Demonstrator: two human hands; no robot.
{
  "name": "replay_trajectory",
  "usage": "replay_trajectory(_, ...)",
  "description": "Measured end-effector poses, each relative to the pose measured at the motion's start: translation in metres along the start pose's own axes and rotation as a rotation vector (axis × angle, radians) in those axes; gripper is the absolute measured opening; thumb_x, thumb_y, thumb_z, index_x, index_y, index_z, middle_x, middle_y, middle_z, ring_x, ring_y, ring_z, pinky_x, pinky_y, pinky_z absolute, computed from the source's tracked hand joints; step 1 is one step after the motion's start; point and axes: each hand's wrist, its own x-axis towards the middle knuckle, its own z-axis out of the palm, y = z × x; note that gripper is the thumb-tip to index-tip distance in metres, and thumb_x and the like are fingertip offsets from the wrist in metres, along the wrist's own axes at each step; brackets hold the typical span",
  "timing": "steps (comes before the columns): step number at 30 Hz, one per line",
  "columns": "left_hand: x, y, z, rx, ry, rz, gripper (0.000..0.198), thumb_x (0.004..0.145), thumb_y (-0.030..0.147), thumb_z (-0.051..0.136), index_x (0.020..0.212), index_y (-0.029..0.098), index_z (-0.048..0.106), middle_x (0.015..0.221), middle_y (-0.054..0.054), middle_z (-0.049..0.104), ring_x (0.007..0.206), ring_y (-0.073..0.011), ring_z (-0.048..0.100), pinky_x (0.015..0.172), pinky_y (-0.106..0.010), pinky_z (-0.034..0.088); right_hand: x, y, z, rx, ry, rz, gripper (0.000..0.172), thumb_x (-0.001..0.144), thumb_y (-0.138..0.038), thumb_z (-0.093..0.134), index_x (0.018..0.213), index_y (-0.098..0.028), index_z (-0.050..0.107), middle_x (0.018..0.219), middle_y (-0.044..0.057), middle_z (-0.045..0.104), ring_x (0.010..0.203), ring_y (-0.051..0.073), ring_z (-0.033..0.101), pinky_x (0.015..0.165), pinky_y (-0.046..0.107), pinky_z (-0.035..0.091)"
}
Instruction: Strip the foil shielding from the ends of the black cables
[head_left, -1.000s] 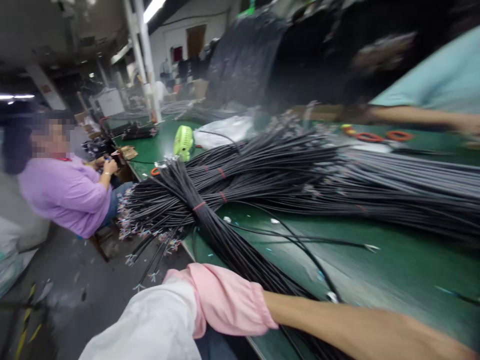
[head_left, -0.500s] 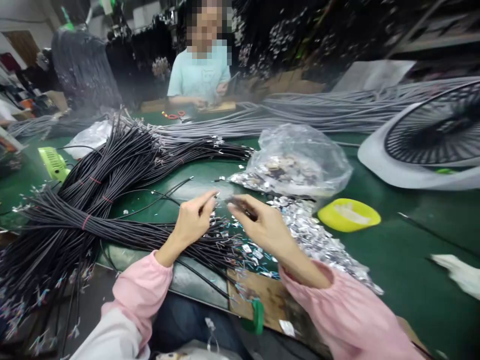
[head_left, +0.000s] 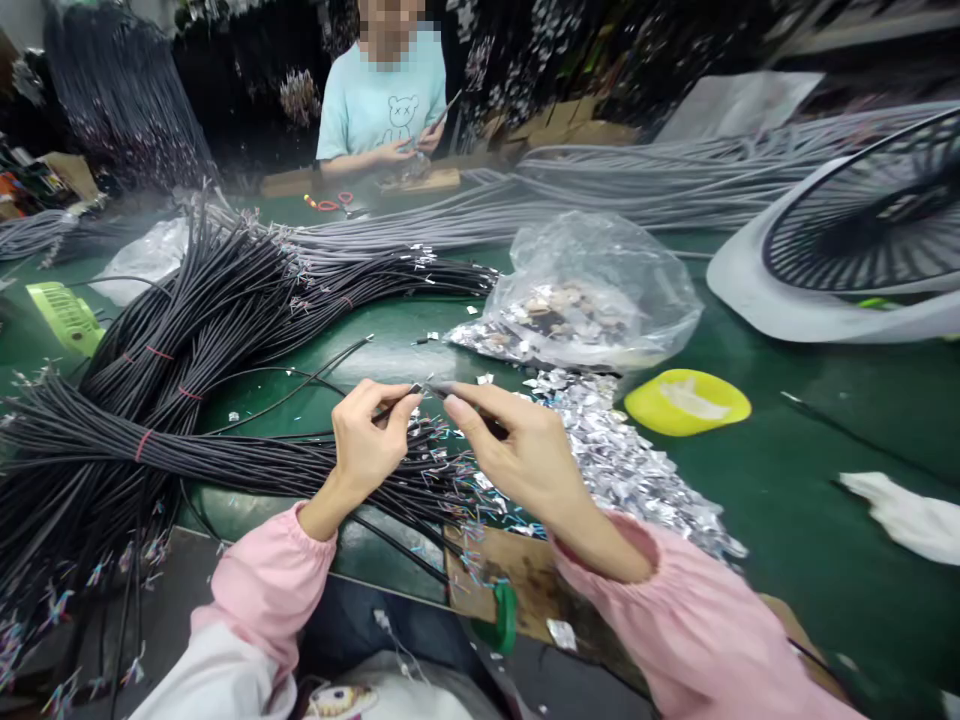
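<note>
In the middle of the head view, my left hand (head_left: 371,432) pinches a black cable (head_left: 415,388) close to its end, where short thin wires stick out. Facing it, my right hand (head_left: 525,440) is closed, thumb and forefinger together beside the cable's tip. Something small and dark shows at these fingertips, too little to name. Below my hands lies a bundle of black cables (head_left: 247,458), tied with a red band, its stripped ends showing coloured wires. Right of my right hand spreads a pile of small silvery pieces (head_left: 637,470).
A clear plastic bag (head_left: 600,270) of small pieces stands behind the pile. To the right are a yellow dish (head_left: 686,402) and a fan (head_left: 847,230). Grey cables (head_left: 570,180) cross the table's far side, where a co-worker (head_left: 382,110) sits. A green ring (head_left: 504,618) is near me.
The view has shifted slightly, so most things appear higher and further left. My hands have come closer together, the right fingertips now at the cable's end.
</note>
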Motion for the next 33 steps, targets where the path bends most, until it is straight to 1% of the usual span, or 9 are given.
replay_trajectory(8,-0.001,0.002,-0.001,0.039,0.084,0.099,0.005,0.077,0.016,0.061,0.072,0.016,0.063,0.065,0.000,0.060,0.058,-0.0088,0.053,0.048,-0.019,0.039,-0.002,-0.002,-0.002,0.027,-0.009,-0.017,0.035,0.089,-0.038,0.043,0.089,-0.015,0.070,0.076,0.007,0.070,0.064,0.019,0.064,0.056,0.029,0.048)
replay_trajectory(11,-0.002,0.003,-0.001,0.068,0.104,0.150,0.006,0.077,0.015,0.061,0.071,0.016,0.062,0.065,0.000,0.060,0.059,-0.0092,0.053,0.049,-0.019,0.040,-0.001,-0.003,-0.002,0.073,-0.021,0.021,0.032,0.088,-0.037,0.045,0.087,-0.016,0.070,0.073,0.005,0.070,0.059,0.018,0.062,0.054,0.028,0.048)
replay_trajectory(18,-0.004,0.004,-0.002,0.172,0.125,0.269,0.007,0.079,0.013,0.059,0.072,0.015,0.061,0.062,0.000,0.058,0.055,-0.0083,0.050,0.050,-0.019,0.039,-0.001,-0.002,0.000,0.200,-0.061,0.105,0.030,0.084,-0.036,0.049,0.081,-0.016,0.070,0.074,0.005,0.069,0.059,0.017,0.061,0.055,0.028,0.047)
replay_trajectory(21,-0.004,0.003,-0.002,0.253,0.150,0.327,0.008,0.078,0.011,0.059,0.071,0.014,0.061,0.061,0.000,0.057,0.054,-0.0089,0.049,0.050,-0.019,0.039,0.000,-0.004,-0.002,0.268,-0.102,0.180,0.032,0.083,-0.041,0.049,0.070,-0.016,0.066,0.065,0.004,0.064,0.056,0.016,0.058,0.051,0.026,0.045)
replay_trajectory(24,-0.003,0.003,-0.002,0.357,0.186,0.389,0.011,0.080,0.012,0.058,0.069,0.014,0.061,0.057,0.000,0.054,0.051,-0.0095,0.047,0.048,-0.020,0.036,0.002,-0.007,-0.004,0.346,-0.180,0.247,0.040,0.083,-0.044,0.047,0.055,-0.018,0.055,0.051,0.000,0.052,0.047,0.013,0.049,0.045,0.023,0.040)
replay_trajectory(26,-0.004,0.003,-0.001,0.435,0.217,0.437,0.016,0.081,0.014,0.057,0.066,0.014,0.060,0.053,0.000,0.052,0.047,-0.0096,0.045,0.046,-0.022,0.034,0.002,-0.008,-0.003,0.385,-0.202,0.275,0.042,0.083,-0.046,0.048,0.053,-0.018,0.051,0.049,-0.001,0.049,0.045,0.011,0.046,0.044,0.023,0.039)
replay_trajectory(29,-0.006,0.002,0.002,0.526,0.246,0.503,0.018,0.081,0.014,0.056,0.064,0.014,0.061,0.049,0.001,0.049,0.045,-0.0097,0.044,0.044,-0.023,0.031,0.001,-0.007,0.003,0.394,-0.134,0.301,0.036,0.078,-0.047,0.053,0.060,-0.016,0.059,0.057,0.002,0.058,0.052,0.015,0.053,0.049,0.025,0.044)
replay_trajectory(31,-0.008,0.000,0.004,0.491,0.208,0.469,0.013,0.082,0.015,0.056,0.071,0.013,0.063,0.054,0.000,0.054,0.046,-0.0092,0.047,0.045,-0.022,0.033,0.000,-0.003,0.008,0.380,-0.074,0.322,0.033,0.076,-0.045,0.054,0.068,-0.015,0.066,0.066,0.005,0.065,0.060,0.018,0.059,0.056,0.028,0.049)
replay_trajectory(33,-0.007,-0.003,0.006,0.362,0.112,0.333,0.012,0.083,0.018,0.055,0.079,0.013,0.065,0.062,-0.002,0.059,0.051,-0.0088,0.051,0.049,-0.020,0.038,-0.001,0.001,0.012,0.353,-0.030,0.342,0.033,0.075,-0.045,0.055,0.074,-0.014,0.069,0.074,0.008,0.068,0.066,0.021,0.062,0.060,0.031,0.051)
